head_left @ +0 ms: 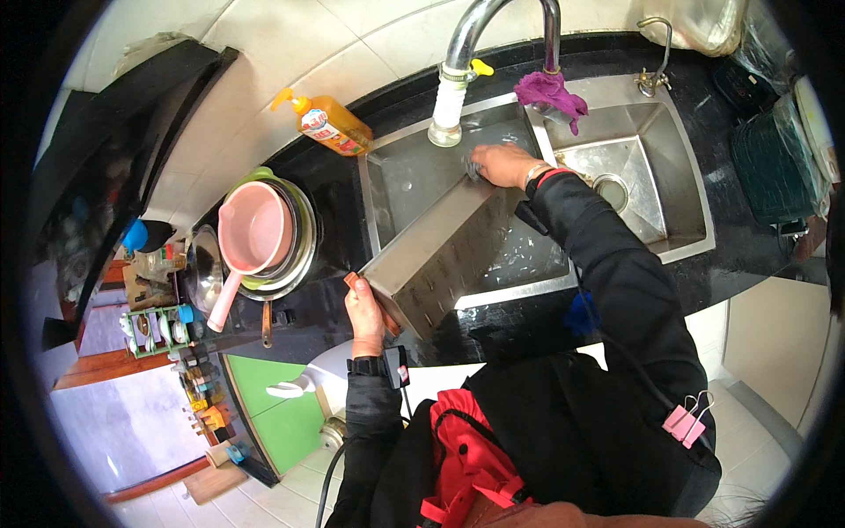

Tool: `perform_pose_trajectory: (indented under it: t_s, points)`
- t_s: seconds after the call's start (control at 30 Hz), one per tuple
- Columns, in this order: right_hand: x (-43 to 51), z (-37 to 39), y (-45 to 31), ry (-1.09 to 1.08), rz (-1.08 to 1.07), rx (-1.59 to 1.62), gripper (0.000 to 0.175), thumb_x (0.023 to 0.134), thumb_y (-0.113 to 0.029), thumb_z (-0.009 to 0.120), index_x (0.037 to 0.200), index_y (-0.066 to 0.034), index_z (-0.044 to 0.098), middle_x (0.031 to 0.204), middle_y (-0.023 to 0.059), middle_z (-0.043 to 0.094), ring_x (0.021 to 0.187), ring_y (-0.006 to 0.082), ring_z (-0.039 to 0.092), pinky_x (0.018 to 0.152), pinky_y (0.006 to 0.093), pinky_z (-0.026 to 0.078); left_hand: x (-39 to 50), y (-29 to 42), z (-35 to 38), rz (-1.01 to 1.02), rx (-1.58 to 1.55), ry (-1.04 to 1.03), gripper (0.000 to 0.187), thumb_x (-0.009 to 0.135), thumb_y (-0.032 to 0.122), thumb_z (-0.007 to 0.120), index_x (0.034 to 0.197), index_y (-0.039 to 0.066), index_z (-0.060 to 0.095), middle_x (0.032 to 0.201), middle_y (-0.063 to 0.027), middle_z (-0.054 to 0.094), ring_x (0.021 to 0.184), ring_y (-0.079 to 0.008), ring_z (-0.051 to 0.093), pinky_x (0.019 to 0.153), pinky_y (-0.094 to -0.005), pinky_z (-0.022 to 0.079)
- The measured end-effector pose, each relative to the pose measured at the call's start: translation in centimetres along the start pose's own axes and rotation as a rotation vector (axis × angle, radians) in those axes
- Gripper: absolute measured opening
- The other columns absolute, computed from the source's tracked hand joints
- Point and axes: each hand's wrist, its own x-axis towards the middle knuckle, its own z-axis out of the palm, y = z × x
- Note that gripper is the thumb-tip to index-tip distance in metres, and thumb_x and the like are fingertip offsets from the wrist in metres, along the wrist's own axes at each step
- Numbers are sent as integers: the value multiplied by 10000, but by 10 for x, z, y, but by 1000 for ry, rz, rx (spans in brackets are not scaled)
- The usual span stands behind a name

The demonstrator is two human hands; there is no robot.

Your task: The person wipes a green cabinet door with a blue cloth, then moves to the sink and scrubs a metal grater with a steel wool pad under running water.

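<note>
My left hand point(367, 317) grips the near left end of a long rectangular stainless-steel box point(429, 257), at an orange-brown handle-like piece point(391, 322). The box is tilted across the left basin point(396, 191) of a double sink, its near end over the counter edge and its far end down in greyish water. At that far end my right hand point(507, 165) presses a grey scouring pad point(473, 166), probably steel wool, against the metal. Drops and dark streaks show on the side of the box. My right fingertips are partly hidden by the pad.
A chrome faucet point(462, 46) with a white extension point(449, 99) hangs over the left basin. A purple cloth point(551, 96) hangs by the divider. An orange pump bottle point(337, 125) stands behind; a pink ladle point(254, 228) tops stacked pans at left. The right basin point(587, 129) has a drain.
</note>
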Motion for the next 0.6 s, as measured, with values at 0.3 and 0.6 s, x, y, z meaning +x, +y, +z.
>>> perform_pose_trajectory:
  t_s: [0.3,0.6]
  points:
    - [-51,101,27,-313,472,52,433,906,-163,498,1329,-79,544,1358,264,500,1268,424,501,1038,500,421,-11,9,9,34,-128,158,581,979,559,503,1086,-1,616,1023,-46,659,915,-144,601,837,-304,478]
    - [-62,18,-118,268,31,569,308,889,-242,575,1037,27,548,1076,255,575,988,438,586,811,506,479,-16,16,25,44,-62,175,539,1008,527,463,1088,15,610,990,-35,637,859,-127,572,772,-299,469]
